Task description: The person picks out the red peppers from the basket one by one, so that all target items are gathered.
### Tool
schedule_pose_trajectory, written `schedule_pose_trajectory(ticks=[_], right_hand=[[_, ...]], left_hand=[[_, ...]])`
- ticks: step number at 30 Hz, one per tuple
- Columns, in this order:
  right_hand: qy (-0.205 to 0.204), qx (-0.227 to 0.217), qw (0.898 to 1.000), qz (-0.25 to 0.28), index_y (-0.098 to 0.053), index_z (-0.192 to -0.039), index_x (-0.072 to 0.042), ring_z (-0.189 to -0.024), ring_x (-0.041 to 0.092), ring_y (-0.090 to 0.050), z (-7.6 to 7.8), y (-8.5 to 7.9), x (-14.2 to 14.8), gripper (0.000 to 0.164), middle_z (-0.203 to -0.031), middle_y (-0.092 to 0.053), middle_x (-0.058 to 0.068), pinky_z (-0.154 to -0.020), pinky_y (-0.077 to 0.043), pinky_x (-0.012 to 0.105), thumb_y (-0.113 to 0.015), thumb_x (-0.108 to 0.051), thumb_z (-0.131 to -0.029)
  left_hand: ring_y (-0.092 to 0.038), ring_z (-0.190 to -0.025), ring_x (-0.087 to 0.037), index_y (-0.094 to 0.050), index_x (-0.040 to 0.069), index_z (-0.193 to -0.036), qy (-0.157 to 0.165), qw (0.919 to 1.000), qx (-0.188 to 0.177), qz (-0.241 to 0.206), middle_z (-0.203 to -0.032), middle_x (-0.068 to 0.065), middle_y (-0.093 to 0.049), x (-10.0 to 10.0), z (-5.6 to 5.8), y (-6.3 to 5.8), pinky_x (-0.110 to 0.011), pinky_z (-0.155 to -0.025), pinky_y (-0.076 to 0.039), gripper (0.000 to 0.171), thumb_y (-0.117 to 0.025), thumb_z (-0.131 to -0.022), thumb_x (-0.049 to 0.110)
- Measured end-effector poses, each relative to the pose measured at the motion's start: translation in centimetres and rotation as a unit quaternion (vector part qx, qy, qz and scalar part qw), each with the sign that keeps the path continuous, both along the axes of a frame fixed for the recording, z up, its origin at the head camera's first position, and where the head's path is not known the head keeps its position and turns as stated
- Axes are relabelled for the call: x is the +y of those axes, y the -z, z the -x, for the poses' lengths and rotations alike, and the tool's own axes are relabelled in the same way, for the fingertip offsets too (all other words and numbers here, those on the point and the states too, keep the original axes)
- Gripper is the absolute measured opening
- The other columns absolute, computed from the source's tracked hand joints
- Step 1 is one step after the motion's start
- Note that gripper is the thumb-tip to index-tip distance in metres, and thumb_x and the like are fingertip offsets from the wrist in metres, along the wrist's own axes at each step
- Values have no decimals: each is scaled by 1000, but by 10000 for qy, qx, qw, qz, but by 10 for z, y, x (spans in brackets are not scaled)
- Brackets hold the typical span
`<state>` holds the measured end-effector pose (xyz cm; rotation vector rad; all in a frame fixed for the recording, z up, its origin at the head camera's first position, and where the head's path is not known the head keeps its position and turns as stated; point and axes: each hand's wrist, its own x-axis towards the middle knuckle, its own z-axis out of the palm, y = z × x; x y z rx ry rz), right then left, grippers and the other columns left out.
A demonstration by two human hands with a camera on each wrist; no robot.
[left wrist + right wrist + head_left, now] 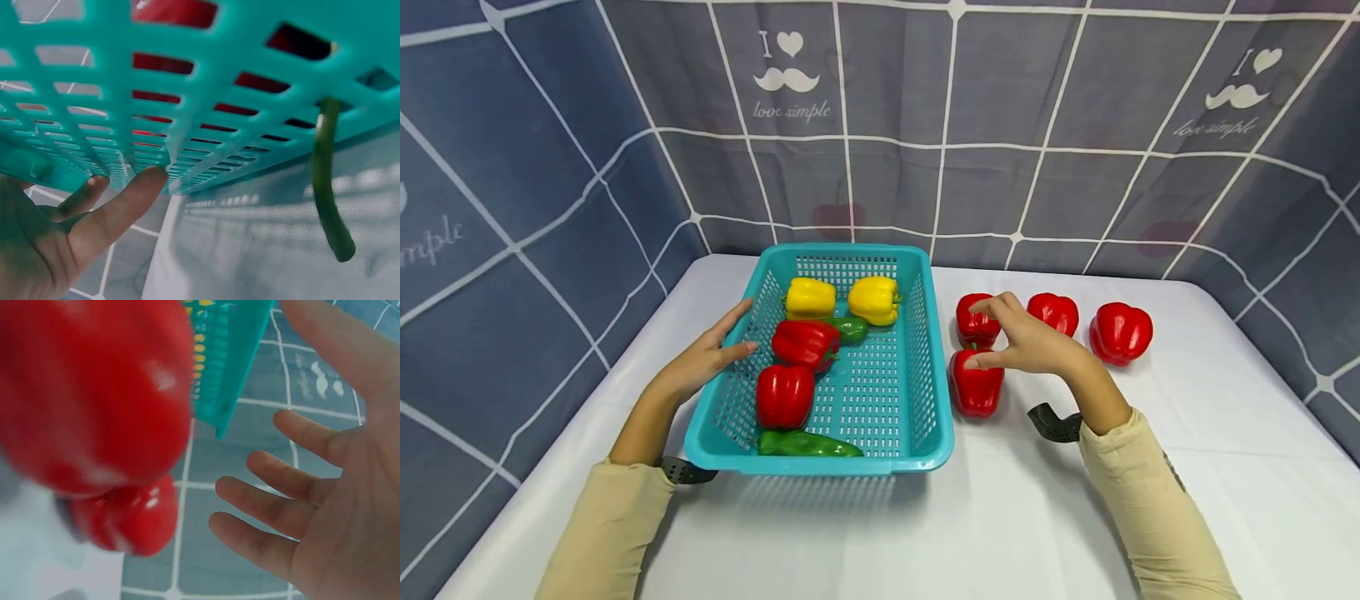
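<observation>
My left hand (703, 362) is at the left side of a turquoise plastic basket (934, 383), fingers spread; in the left wrist view its fingertips meet the slotted wall. Inside lie two yellow bell peppers (874, 300), two red bell peppers (785, 397), a partly covered green pepper (852, 330) and a long green pepper (808, 444). A green stem (326, 181) pokes out through a slot. Right of the basket, my right hand (1033, 340) hovers with parted fingers and holds nothing. Nearest to it are a front red bell pepper (976, 387) and another red bell pepper (976, 317) behind.
Two more red bell peppers (1122, 333) (1054, 312) stand farther right on the white tablecloth (1000, 517). Behind the table hangs a grey checked curtain (895, 183), with a blue one (535, 208) along the left. Black wrist straps (1056, 423) sit at both wrists.
</observation>
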<state>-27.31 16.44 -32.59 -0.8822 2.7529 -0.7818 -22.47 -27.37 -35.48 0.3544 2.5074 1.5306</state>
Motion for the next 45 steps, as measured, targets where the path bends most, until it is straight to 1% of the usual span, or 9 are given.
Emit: schedule_pose_trajectory(ticks=[6, 11, 12, 21, 27, 31, 35, 40, 45], right_hand=[[-185, 44, 9998, -103, -37, -132, -9, -122, 31, -37, 3, -22, -25, 78, -129, -35, 14, -87, -49, 47, -74, -42, -72], [-437, 231, 9986, -176, -37, -133, -9, -123, 30, -37, 3, -39, -47, 77, -130, -34, 15, -90, -48, 46, -73, -41, -73], [-487, 247, 9984, -175, -37, -133, -9, -120, 30, -40, 2, -42, -51, 77, -130, -34, 15, -89, -49, 45, -73, -40, -73], [-817, 566, 9945, -331, -36, -134, -13, -118, 28, -42, 2, -64, -94, 77, -129, -33, 11, -97, -44, 44, -72, -43, -73], [-1182, 834, 9894, -115, -39, -132, -12, -115, 24, -44, 1, -74, -124, 69, -128, -34, 9, -99, -42, 38, -71, -38, -77], [-1411, 1020, 9847, -75, -38, -133, -13, -112, 22, -46, -2, -73, -147, 67, -129, -36, 8, -96, -44, 35, -69, -38, -79], [-1664, 1078, 9795, -342, -36, -136, -14, -112, 23, -48, -7, -66, -173, 70, -130, -38, 8, -94, -46, 35, -67, -41, -79], [-1855, 1167, 9733, -680, -36, -136, -15, -107, 18, -51, -14, -51, -199, 69, -128, -41, 7, -85, -51, 29, -65, -43, -80], [-1978, 921, 9695, -1120, -34, -139, -16, -101, 15, -54, -19, -34, -214, 73, -128, -42, 7, -79, -53, 25, -64, -48, -80]], left_hand=[[-5, -138, -41, 2, 16, -148, -45, 10000, -11, 1, -154, -13, 4, -1, -1, 0, -62, -97, -30, 72, -45, -94, 16], [-6, -137, -41, 1, 15, -148, -72, 10000, 22, -46, -154, -14, 3, 1, -2, -2, -61, -97, -31, 72, -46, -93, 13], [-6, -137, -41, 1, 15, -148, -81, 10000, 24, -44, -154, -14, 3, 1, -2, -2, -61, -97, -31, 72, -46, -93, 13], [-4, -138, -40, 0, 16, -148, -133, 9999, 35, -20, -154, -13, 2, 2, -1, -3, -64, -99, -26, 72, -46, -93, 13], [-3, -139, -39, 0, 15, -148, -144, 9999, 34, -6, -154, -13, 2, 2, -2, -1, -64, -101, -23, 72, -46, -93, 14], [-3, -139, -38, 0, 14, -148, -151, 9999, 20, -31, -154, -13, 2, 2, -2, -1, -64, -102, -21, 71, -46, -93, 13], [-5, -138, -39, 0, 13, -148, -134, 9999, -19, -75, -154, -14, 1, 2, -2, -1, -62, -101, -26, 71, -46, -93, 13], [-15, -135, -44, 0, 14, -148, -104, 9998, -90, -117, -154, -14, 0, 3, -2, -2, -58, -93, -38, 72, -46, -93, 15], [-17, -135, -43, 0, 16, -148, -104, 9999, -100, -88, -154, -13, 0, 2, -3, -2, -57, -93, -40, 72, -46, -93, 16]])
